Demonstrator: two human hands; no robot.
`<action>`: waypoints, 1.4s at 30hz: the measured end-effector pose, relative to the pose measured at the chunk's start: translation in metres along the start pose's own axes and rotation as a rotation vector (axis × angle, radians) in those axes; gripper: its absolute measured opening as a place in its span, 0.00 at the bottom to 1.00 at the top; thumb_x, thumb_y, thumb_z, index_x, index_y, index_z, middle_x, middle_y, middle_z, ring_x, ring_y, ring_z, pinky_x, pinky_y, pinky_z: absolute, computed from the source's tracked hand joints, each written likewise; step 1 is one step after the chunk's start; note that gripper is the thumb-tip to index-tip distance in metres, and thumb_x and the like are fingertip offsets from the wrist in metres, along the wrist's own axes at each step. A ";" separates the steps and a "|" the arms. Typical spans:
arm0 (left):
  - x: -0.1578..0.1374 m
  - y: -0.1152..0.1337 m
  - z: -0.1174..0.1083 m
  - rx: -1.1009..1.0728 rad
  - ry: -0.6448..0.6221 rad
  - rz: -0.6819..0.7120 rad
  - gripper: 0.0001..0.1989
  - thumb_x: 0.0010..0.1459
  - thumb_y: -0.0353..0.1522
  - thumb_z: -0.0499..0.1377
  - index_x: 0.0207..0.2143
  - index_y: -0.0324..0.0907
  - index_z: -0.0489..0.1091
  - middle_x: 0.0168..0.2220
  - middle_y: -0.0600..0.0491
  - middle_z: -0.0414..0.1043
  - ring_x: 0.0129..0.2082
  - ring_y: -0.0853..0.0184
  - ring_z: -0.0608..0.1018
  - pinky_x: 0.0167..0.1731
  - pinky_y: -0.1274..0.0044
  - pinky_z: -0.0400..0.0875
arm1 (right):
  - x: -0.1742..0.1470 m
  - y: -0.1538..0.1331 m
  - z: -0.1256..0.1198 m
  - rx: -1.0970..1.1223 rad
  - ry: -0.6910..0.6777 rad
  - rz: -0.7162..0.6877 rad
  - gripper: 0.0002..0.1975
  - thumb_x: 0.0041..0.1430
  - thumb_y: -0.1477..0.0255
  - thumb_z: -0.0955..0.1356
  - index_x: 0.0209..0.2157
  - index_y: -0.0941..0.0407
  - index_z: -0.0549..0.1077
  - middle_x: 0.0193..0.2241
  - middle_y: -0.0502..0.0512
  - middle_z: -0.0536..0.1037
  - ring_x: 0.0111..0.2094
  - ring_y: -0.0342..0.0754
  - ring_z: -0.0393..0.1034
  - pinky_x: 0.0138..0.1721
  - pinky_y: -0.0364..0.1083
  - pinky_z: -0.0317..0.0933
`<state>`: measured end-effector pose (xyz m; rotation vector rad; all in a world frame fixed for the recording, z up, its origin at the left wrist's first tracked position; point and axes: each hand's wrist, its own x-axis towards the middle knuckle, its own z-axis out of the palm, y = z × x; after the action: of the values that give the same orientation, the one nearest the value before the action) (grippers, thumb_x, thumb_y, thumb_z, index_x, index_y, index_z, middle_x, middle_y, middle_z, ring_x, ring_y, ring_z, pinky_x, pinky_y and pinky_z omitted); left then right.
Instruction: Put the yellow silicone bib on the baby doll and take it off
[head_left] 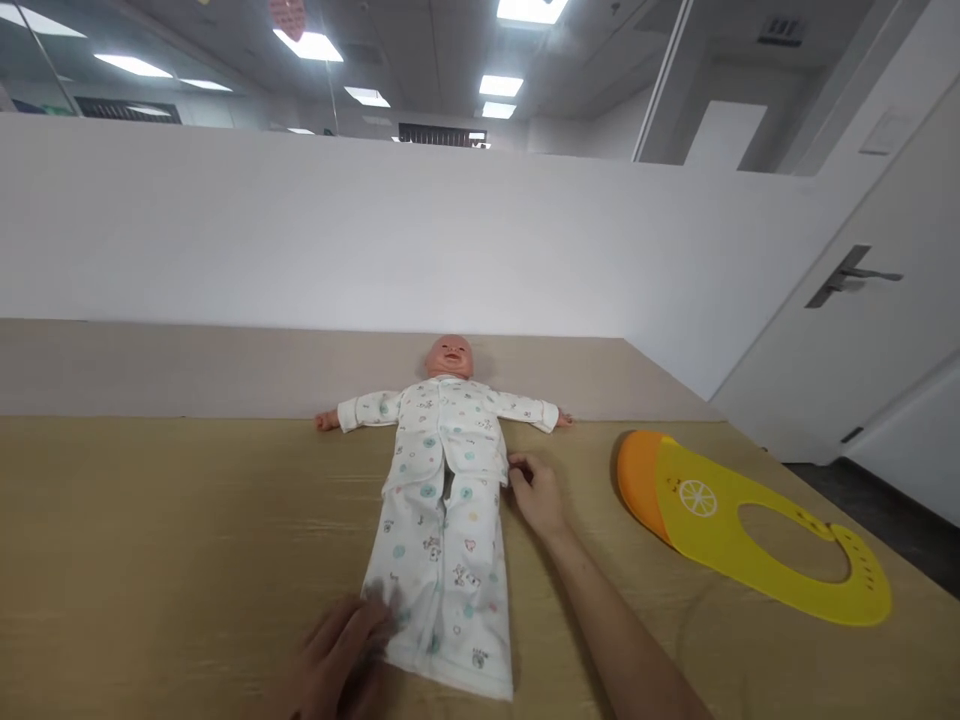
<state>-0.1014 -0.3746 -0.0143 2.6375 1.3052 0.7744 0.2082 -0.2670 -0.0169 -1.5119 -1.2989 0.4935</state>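
A baby doll (450,358) lies on its back with its arms stretched out to both sides. It wears a white printed baby shirt (446,425) with long sleeves, and below that matching white trousers (442,590) spread flat. A dark gap shows between shirt and trousers at the middle. My right hand (538,497) is at the doll's right-hand side in the picture, its fingers curled and closed on the shirt's lower side edge. My left hand (337,650) is beside the lower left trouser leg; its fingertips are smeared by motion, so their grip is unclear.
A yellow silicone bib (720,530) with an orange pocket lies at the right of the wooden table (187,520). A pale strip of board (187,370) runs along the back against a white partition (300,230). A door with a metal handle (847,275) stands at the right.
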 end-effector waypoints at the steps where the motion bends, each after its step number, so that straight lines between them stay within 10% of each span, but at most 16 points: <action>1: -0.002 -0.002 0.001 -0.035 -0.016 -0.020 0.18 0.54 0.31 0.56 0.48 0.51 0.65 0.44 0.55 0.73 0.42 0.69 0.77 0.40 0.81 0.74 | -0.001 0.001 0.000 0.008 -0.002 -0.003 0.11 0.48 0.74 0.60 0.32 0.58 0.71 0.32 0.57 0.77 0.35 0.49 0.70 0.42 0.48 0.62; 11: 0.016 0.011 -0.019 -0.340 -0.173 -0.312 0.16 0.57 0.43 0.53 0.24 0.42 0.65 0.26 0.55 0.69 0.27 0.70 0.72 0.29 0.80 0.70 | -0.002 0.002 -0.001 0.000 -0.018 -0.023 0.09 0.49 0.73 0.60 0.29 0.56 0.71 0.30 0.55 0.77 0.33 0.48 0.70 0.39 0.47 0.62; 19: 0.016 0.007 -0.015 -0.397 -0.105 -0.223 0.13 0.59 0.39 0.52 0.27 0.42 0.67 0.28 0.55 0.69 0.29 0.72 0.73 0.31 0.83 0.68 | 0.000 0.006 0.001 -0.031 -0.022 -0.015 0.09 0.49 0.73 0.60 0.30 0.56 0.71 0.31 0.55 0.77 0.34 0.48 0.70 0.40 0.47 0.62; 26: 0.012 0.016 -0.010 0.052 0.204 0.177 0.11 0.52 0.33 0.59 0.40 0.47 0.69 0.42 0.51 0.71 0.40 0.69 0.76 0.39 0.81 0.72 | -0.001 0.004 0.001 -0.024 -0.011 -0.020 0.09 0.49 0.73 0.60 0.30 0.57 0.71 0.31 0.56 0.76 0.34 0.48 0.69 0.40 0.47 0.61; 31: 0.017 0.021 -0.011 0.221 0.161 0.321 0.17 0.50 0.27 0.56 0.44 0.46 0.69 0.46 0.48 0.72 0.44 0.65 0.75 0.41 0.76 0.74 | -0.002 0.002 0.001 -0.041 -0.006 -0.021 0.09 0.49 0.73 0.60 0.29 0.56 0.71 0.30 0.55 0.77 0.33 0.48 0.70 0.39 0.47 0.62; 42: 0.017 0.031 -0.004 0.082 0.111 0.207 0.12 0.52 0.30 0.58 0.40 0.46 0.69 0.44 0.50 0.71 0.45 0.66 0.75 0.43 0.77 0.74 | -0.001 0.002 -0.002 -0.053 -0.032 -0.018 0.10 0.49 0.73 0.60 0.30 0.57 0.71 0.32 0.55 0.77 0.35 0.49 0.69 0.42 0.48 0.62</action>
<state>-0.0724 -0.3817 0.0053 2.8669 1.1225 0.9248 0.2099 -0.2684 -0.0180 -1.5407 -1.3584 0.4768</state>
